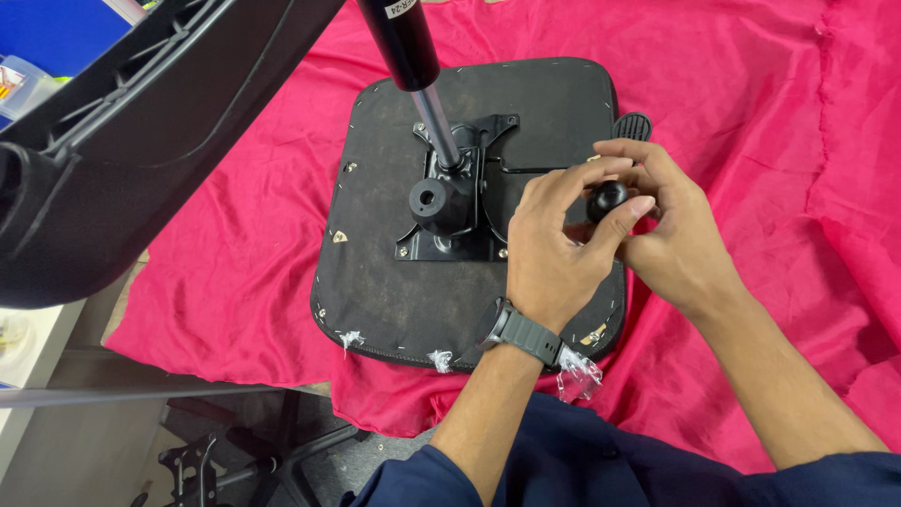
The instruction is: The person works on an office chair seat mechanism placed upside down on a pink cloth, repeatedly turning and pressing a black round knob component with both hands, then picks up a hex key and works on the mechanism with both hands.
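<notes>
An upturned black chair seat (394, 282) lies on a bright pink cloth (235, 282). A black metal mechanism plate (450, 225) is bolted to its underside, with a gas cylinder (413, 56) standing up out of it. My left hand (554, 244), with a dark watch on its wrist, and my right hand (671, 230) meet over the right side of the seat. Both pinch a small round black knob (607, 199) between their fingers. A black ribbed lever paddle (632, 125) shows just beyond my right hand.
A large black plastic chair back (141, 122) hangs over the upper left. A black star-shaped chair base (244, 451) stands on the floor below the table edge. A pale shelf edge (28, 347) is at the left.
</notes>
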